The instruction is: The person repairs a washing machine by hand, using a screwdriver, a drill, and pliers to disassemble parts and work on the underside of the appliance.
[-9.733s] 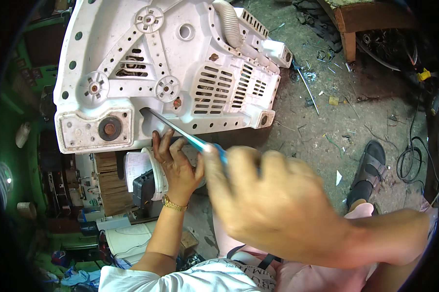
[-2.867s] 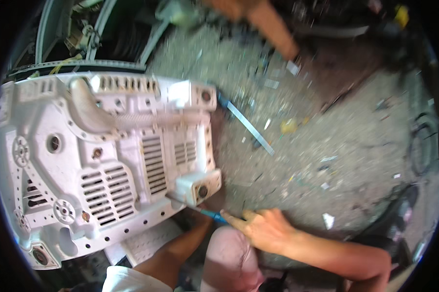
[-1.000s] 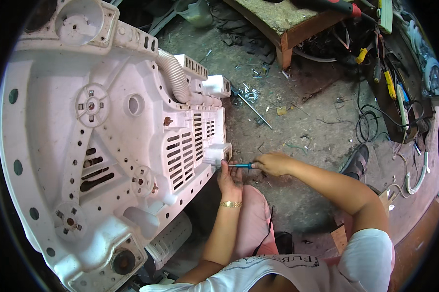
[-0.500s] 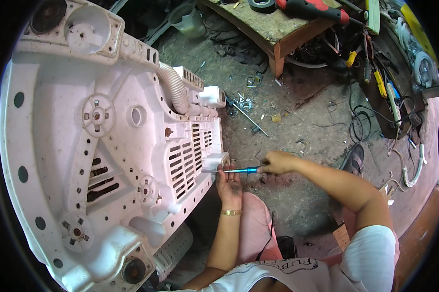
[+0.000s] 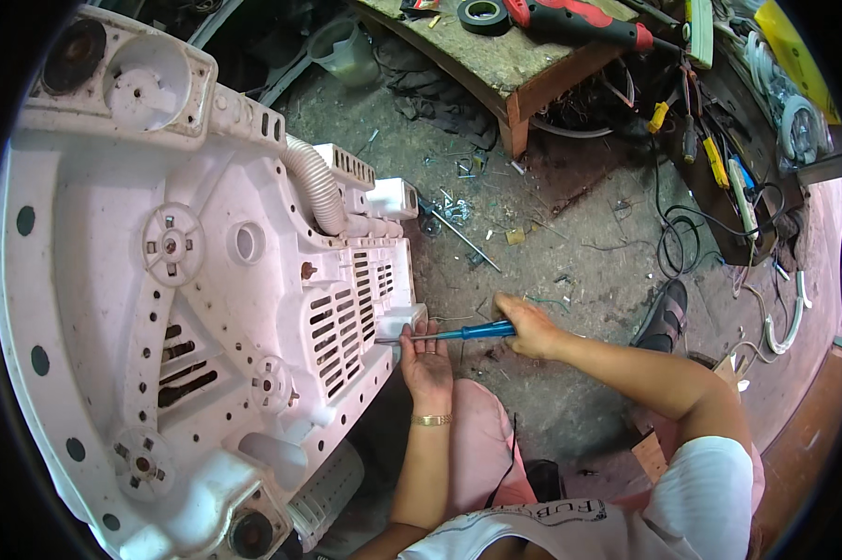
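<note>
A screwdriver (image 5: 484,330) with a blue handle and a thin metal shaft lies nearly level, its tip end at the edge of a white plastic washing machine base (image 5: 281,233) on the left. My right hand (image 5: 526,327) is closed round the handle's rear end. Palm up, my left hand (image 5: 428,369) has thumb and fingers about the shaft near the tip, beside the base's slotted grille (image 5: 337,336). What the tip meets is hidden by the fingers and the base's edge.
Behind, a wooden bench (image 5: 468,61) holds black tape (image 5: 484,15) and a red-black tool (image 5: 580,21). Another screwdriver (image 5: 466,240) and several screws (image 5: 452,207) lie on the floor. A black cable (image 5: 682,233) and a tool holder (image 5: 720,168) are at the right.
The whole view has shifted slightly, with the base now further left. My right hand sits further back on the screwdriver, so more of the blue handle shows. My left hand stays at the shaft.
</note>
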`<action>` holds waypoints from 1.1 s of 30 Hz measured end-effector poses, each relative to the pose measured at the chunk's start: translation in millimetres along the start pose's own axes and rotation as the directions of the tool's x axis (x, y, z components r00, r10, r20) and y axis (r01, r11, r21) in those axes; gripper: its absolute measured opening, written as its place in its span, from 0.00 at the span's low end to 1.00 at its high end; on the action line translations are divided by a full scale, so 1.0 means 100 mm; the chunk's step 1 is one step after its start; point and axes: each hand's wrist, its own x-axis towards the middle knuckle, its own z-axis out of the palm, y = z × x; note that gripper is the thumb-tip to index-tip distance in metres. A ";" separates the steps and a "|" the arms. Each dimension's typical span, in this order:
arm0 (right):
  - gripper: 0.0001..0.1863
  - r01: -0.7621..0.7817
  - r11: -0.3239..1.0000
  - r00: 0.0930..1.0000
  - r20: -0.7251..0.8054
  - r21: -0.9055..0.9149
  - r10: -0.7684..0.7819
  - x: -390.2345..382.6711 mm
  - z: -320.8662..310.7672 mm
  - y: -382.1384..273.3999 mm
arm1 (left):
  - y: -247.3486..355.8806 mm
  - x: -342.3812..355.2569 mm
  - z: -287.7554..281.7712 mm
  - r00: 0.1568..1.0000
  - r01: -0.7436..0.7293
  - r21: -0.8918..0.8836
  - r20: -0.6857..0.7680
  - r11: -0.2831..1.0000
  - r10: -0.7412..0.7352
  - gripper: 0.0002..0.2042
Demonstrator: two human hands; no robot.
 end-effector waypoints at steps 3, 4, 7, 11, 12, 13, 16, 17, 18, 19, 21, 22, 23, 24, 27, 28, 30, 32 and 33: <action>0.23 -0.059 0.958 0.993 0.118 0.282 0.026 0.00 0.02 -0.06 | 0.03 0.00 0.05 0.992 0.036 0.025 -0.121 0.999 -0.032 0.18; 0.23 -0.022 0.961 0.992 0.127 0.277 -0.015 -0.01 0.03 -0.11 | 0.04 0.00 0.06 0.989 0.009 0.040 -0.150 0.999 -0.003 0.19; 0.20 -0.014 1.000 0.992 0.126 0.017 0.012 -0.04 0.02 -0.25 | 0.02 -0.01 0.06 0.974 0.134 -0.055 -0.179 0.989 -0.142 0.21; 0.17 0.188 0.909 0.895 -0.316 -0.373 -0.315 0.09 0.09 -0.31 | -0.10 0.02 0.04 0.958 0.185 -0.033 -0.215 0.982 -0.188 0.23; 0.18 0.193 0.979 0.928 -0.313 -0.065 -0.204 0.24 0.08 -0.25 | -0.11 0.03 0.03 0.967 0.149 0.003 -0.209 0.989 -0.146 0.23; 0.18 0.154 0.949 0.960 -0.268 0.274 -0.078 0.43 0.04 -0.16 | -0.12 0.05 0.02 0.970 0.087 0.036 -0.232 0.996 -0.076 0.23; 0.18 -0.053 0.991 0.945 -0.314 0.124 0.089 1.13 0.05 0.12 | -0.12 0.11 0.00 0.963 0.117 -0.029 -0.240 0.993 -0.121 0.20; 0.19 -0.176 0.980 0.918 -0.376 -0.094 0.129 1.35 0.10 0.19 | -0.11 0.14 0.01 0.950 0.119 -0.062 -0.284 0.991 -0.131 0.18; 0.19 -0.249 0.925 0.895 -0.434 -0.286 0.107 1.52 0.15 0.26 | -0.09 0.13 0.01 0.962 0.108 -0.032 -0.247 0.994 -0.113 0.16; 0.19 -0.304 0.908 0.879 -0.452 -0.289 0.150 1.65 0.18 0.32 | -0.09 0.15 0.02 0.962 0.118 -0.032 -0.246 0.993 -0.122 0.16; 0.18 -0.406 0.858 0.835 -0.508 -0.315 0.209 1.86 0.22 0.35 | -0.06 0.12 0.03 0.955 0.160 0.091 -0.266 0.983 -0.131 0.13; 0.18 -0.387 0.860 0.841 -0.510 -0.332 0.182 1.89 0.21 0.36 | -0.07 0.11 0.04 0.967 0.178 0.069 -0.194 0.981 -0.162 0.13; 0.17 -0.370 0.876 0.814 -0.563 -0.309 0.145 1.86 0.19 0.37 | -0.09 0.10 0.05 0.972 0.132 0.050 -0.202 0.990 -0.119 0.11; 0.15 -0.344 0.899 0.805 -0.579 -0.271 0.134 1.79 0.13 0.39 | -0.10 0.09 0.06 0.974 0.079 0.030 -0.217 0.996 -0.071 0.10; 0.11 -0.408 0.911 0.698 -0.620 0.067 0.358 1.32 -0.13 0.59 | -0.16 0.08 0.05 0.982 0.091 -0.190 -0.148 0.978 -0.120 0.07; 0.11 -0.433 0.900 0.699 -0.611 0.054 0.373 1.09 -0.19 0.67 | -0.17 0.09 0.03 0.971 0.120 -0.193 -0.183 0.974 -0.156 0.07; 0.17 -0.329 0.920 0.659 -0.647 0.212 0.384 0.65 -0.24 0.81 | -0.19 0.11 0.00 0.993 0.086 -0.274 -0.053 0.958 -0.104 0.13; 0.19 -0.373 0.928 0.708 -0.641 0.016 0.296 0.43 -0.21 0.87 | -0.21 0.13 -0.06 0.993 0.120 -0.307 0.014 0.944 -0.121 0.14; 0.21 -0.430 0.890 0.766 -0.583 -0.155 0.269 0.43 -0.19 0.87 | -0.22 0.13 -0.08 0.994 0.101 -0.348 -0.006 0.932 -0.110 0.14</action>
